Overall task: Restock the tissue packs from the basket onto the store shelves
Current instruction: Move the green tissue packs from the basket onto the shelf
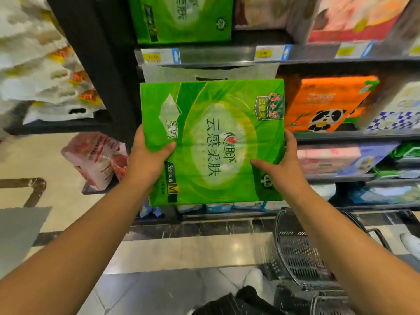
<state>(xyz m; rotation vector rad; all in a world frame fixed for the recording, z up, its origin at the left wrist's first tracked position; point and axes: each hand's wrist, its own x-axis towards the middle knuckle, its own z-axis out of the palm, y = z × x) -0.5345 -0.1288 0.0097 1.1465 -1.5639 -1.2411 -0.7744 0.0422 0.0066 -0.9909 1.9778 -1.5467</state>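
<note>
Two hands, left hand (145,155) and right hand (285,167), clamp the green tissue pack (213,142) at frame centre, thumbs pressed on its front; judged light, soft, slippery-wrapped, best gripped by its side edges.

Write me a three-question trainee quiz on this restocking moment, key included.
1. True or false: the left hand and the right hand both grip the green tissue pack.
2. Which pack sits on the shelf just right of the held one? A. orange pack with a panda B. black pack with a cat C. yellow pack with stars
3. Fill in: the basket stands at the person's ____ side.
Key: 1 true; 2 A; 3 right.
</note>
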